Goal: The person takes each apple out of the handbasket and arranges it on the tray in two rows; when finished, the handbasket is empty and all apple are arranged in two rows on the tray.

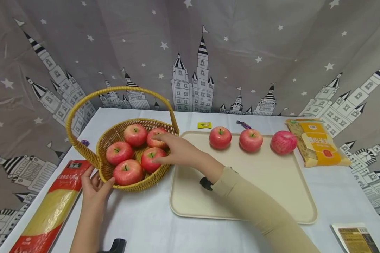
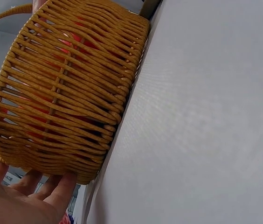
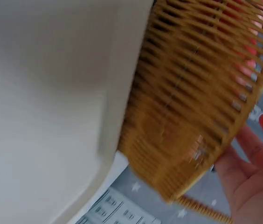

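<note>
The yellow wicker basket (image 1: 136, 186) with a tall handle stands at the left and holds several red apples (image 1: 130, 172). My left hand (image 1: 95, 188) holds the basket's near left end, thumb at the rim and fingers against the woven side, as the left wrist view also shows. Over the basket's right rim reaches my right hand (image 1: 180, 149), its fingers spread above two apples; contact with them is unclear. In the right wrist view its fingers (image 3: 252, 147) look loosely extended beside the rim. Three more apples (image 1: 251, 140) sit along the far edge of the beige tray (image 1: 272, 186).
A red-and-yellow packet (image 1: 54, 203) lies left of the basket. Behind the tray are a yellow wrapped sweet (image 1: 204, 125) and a purple one (image 1: 244, 124). An orange-and-clear bag (image 1: 318, 142) lies right of it; a small packet (image 1: 354, 239) lies at the near right.
</note>
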Available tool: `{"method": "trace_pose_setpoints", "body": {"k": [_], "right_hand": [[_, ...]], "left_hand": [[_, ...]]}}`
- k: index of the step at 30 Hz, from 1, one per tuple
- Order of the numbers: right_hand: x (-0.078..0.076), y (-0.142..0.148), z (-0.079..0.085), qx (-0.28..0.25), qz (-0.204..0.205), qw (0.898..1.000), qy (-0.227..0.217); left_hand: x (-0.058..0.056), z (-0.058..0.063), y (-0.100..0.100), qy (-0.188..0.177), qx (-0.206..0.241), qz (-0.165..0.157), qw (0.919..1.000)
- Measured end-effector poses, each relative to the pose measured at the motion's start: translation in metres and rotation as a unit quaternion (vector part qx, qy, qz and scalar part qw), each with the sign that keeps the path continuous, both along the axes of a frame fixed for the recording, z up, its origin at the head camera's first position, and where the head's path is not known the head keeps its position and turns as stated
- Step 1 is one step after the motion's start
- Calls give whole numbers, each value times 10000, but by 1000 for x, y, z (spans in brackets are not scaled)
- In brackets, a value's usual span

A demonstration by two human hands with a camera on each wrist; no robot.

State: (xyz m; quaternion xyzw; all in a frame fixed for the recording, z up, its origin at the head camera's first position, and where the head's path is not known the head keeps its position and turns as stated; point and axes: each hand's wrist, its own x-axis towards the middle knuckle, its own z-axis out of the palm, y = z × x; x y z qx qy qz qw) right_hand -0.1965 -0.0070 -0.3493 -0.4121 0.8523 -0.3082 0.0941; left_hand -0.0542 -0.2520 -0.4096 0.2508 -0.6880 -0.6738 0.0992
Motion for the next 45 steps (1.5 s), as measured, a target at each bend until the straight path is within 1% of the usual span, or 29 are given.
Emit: {"method": "trace_pose_setpoints", "body": {"k": [2,5,8,12,14,17,19,22,24,26,28,30,32,34,37,40,44,45], "right_hand": [[1,-16,-1,327,211,9992,125],[3,-33,-3,662,270,9972,216],[5,-44,-5,1073,278,9929,431],[6,-52,-10,1608,248,9820,963],[7,-52,-13,1675,133,9794,1121],[7,-49,-18,1460,-35,9822,1177],[7,-46,-20,1126,-127,9869,1148],[8,-38,-17,377,-290,9939,997],[7,-26,-9,-264,-531,9947,835],[2,-11,3,-945,-828,9895,711],[-4,6,14,-1461,-1228,9803,506],[-11,21,20,-1776,-1518,9718,324],[-16,33,21,-1788,-1749,9681,135],[-19,42,16,-1717,-1913,9664,-23],[-25,50,5,-1474,-2093,9667,7],[-33,51,-12,-1046,-2281,9679,150],[-45,46,-35,-291,-2465,9683,281],[-47,45,-39,-192,-2473,9683,279]], "left_hand": [[2,0,0,37,39,12,10000],[3,0,-1,94,71,16,9999],[4,0,-1,115,44,50,9999],[5,-1,0,121,58,38,9999],[5,0,2,103,62,-12,9999],[4,1,4,114,61,-96,9999],[3,1,4,129,47,-120,9998],[3,1,3,155,34,-137,9998],[3,1,3,146,11,-138,9998],[3,2,2,117,-17,-106,9999],[3,2,2,84,-55,-85,9999],[3,3,2,68,-85,-50,9999],[3,2,1,55,-86,-65,9999],[3,2,1,28,-107,-69,9999],[2,1,0,-5,-149,-38,9999],[2,1,0,-20,-185,10,9998],[2,1,0,-8,-154,-68,9999],[2,1,0,-5,-142,-88,9999]]}}
